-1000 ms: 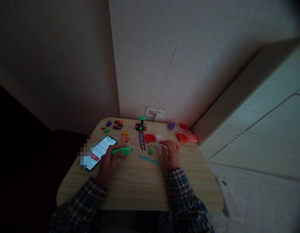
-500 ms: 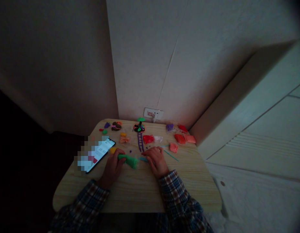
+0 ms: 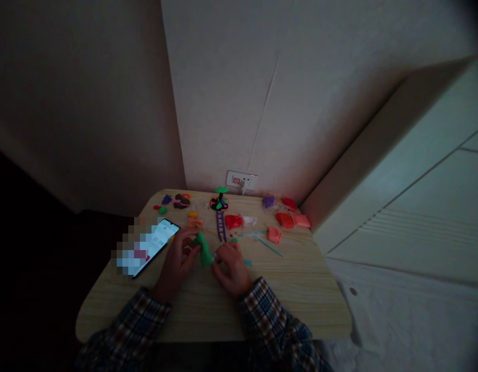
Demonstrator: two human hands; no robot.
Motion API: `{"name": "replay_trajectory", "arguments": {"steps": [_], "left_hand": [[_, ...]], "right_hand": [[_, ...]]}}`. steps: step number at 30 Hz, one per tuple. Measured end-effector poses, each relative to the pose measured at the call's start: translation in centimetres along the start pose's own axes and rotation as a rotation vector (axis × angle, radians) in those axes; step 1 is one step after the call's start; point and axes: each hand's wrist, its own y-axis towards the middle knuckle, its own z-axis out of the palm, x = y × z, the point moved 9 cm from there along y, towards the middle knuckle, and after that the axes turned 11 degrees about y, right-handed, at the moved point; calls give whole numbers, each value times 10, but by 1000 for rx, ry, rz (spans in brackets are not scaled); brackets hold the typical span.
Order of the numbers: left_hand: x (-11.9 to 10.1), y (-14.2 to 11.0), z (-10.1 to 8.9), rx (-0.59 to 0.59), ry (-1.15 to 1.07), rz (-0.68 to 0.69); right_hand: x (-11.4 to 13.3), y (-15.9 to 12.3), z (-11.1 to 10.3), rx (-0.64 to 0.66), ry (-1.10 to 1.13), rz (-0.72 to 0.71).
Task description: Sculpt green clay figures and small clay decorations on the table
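Observation:
My left hand grips a lump of green modelling clay in a clear wrapper, above the front half of the small table. At the lump's lower right end, the fingers of my right hand are closed on the wrapper. Just beyond that hand lies a small green bit. A light-blue piece shows beside the hand, partly covered. Farther back a purple ladder shape leads to a dark round clay figure with a green top.
A lit phone lies on the left of the wooden table. Red clay and pink clay stand near a thin teal stick. Several wrapped clay packs are at the back right. A socket is on the wall behind.
My right hand has moved left and down from the table to the green clay's wrapper. The clay is tilted more steeply. A small green bit now shows near the ladder shape.

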Motion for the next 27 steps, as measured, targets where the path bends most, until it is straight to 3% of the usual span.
{"name": "replay_trajectory", "arguments": {"steps": [8,17,27], "left_hand": [[-11,-2,12,184,-12,158],[-11,-1,7,95,107,165],[-1,3,13,116,-122,11]], "right_hand": [[-3,7,12,-52,-91,72],[-6,4,5,-115,-5,78],[-10,1,-8,-240,143,111]]}}
